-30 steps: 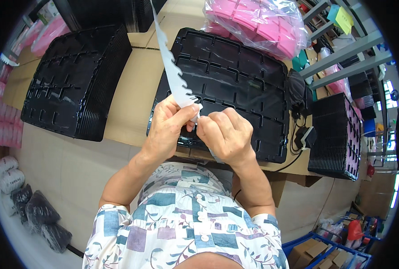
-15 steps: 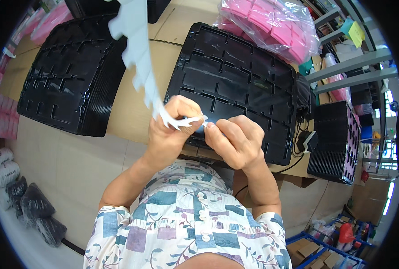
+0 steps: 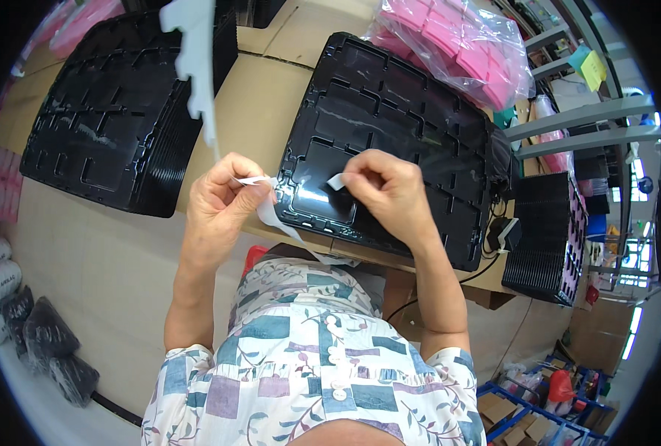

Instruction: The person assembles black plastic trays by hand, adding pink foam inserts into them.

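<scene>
strip: a long white notched backing strip is rising upward from the left hand, its tail curling below.
piece: a small white tab is sitting pinched in the right hand, over the black tray.

Both hands pinch white strip over black tray

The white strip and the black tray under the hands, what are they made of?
White strip: probably thin paper or film backing, matte; it bends and curls from the left hand. Black tray: looks like thin moulded plastic, glossy; light glints off its pressed pockets.
</scene>
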Available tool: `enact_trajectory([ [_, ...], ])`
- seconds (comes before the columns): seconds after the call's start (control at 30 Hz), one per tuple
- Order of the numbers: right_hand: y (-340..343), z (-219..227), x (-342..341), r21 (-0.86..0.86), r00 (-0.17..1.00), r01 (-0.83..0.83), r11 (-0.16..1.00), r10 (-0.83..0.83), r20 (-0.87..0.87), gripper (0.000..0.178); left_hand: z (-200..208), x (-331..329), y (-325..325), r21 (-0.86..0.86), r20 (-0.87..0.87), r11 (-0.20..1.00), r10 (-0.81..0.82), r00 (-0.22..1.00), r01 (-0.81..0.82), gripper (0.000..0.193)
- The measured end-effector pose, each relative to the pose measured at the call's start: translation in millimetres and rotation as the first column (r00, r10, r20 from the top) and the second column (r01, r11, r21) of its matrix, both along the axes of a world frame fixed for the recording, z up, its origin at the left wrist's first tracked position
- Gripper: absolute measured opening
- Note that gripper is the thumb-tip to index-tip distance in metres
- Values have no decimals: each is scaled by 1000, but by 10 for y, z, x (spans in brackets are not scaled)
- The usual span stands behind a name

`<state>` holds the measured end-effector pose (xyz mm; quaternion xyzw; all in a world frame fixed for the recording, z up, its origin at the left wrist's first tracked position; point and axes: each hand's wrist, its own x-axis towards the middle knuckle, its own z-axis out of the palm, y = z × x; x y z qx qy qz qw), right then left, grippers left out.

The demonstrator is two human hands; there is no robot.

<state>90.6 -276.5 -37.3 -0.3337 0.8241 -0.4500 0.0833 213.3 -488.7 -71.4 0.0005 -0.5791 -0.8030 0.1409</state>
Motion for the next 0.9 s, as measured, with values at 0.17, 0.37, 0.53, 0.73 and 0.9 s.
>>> enact_trajectory([
  [0.17,-192,-105,72,284,887,92,954,51,-459,11,-34,-32,126,-3,21,1000,22,1000,-22,5],
  [0.37,-183,-125,17,218,946,71,973,4,-324,7,-34,-127,190,-113,27,993,39,999,-36,5],
  [0.53,-227,-159,40,224,915,108,968,-9,-404,8,-39,-142,155,-96,62,995,21,998,-15,5],
  [0.73,-284,-161,66,329,843,173,928,33,-536,9,-36,-149,136,-94,76,996,13,997,-6,6],
  [0.9,-344,-152,112,450,792,205,869,123,-598,14,-58,-146,114,-81,77,997,-5,997,11,6],
])
